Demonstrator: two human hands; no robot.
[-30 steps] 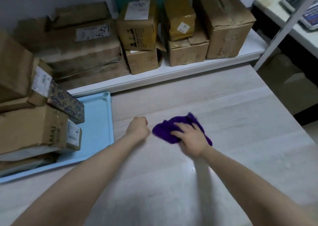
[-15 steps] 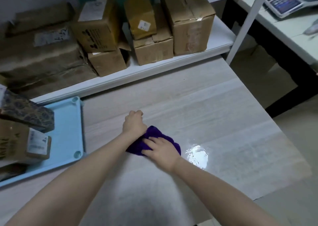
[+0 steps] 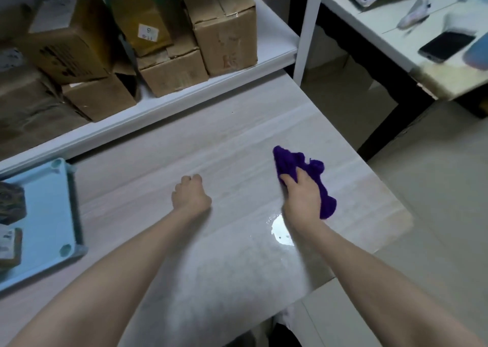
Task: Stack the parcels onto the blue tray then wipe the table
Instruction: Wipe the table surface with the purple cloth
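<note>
— Purple cloth, bunched up, lying on the pale wood-grain table, over toward its right side.

— Who has it?

— The right hand is on top of it, pressing it to the surface. Thumb and forefinger lie on the fabric. The other fingers are lost in the folds, so I can't tell whether they are clamped round it or just flat.

— And the other hand?

— The left hand is a closed fist holding nothing, knuckles down on the table, well apart from the cloth.

— Anything on the table near them?

— A shiny wet patch just beside the right wrist.

— The tray?

— The blue tray sits at the table's left edge, with parcels on it, cut off by the frame: a dark patterned one and a brown one with a label.

— Further out?

— A white shelf runs along the table's far edge, loaded with cardboard boxes, and a white post stands at its right end. Beyond that is a desk with a phone on it.
</note>
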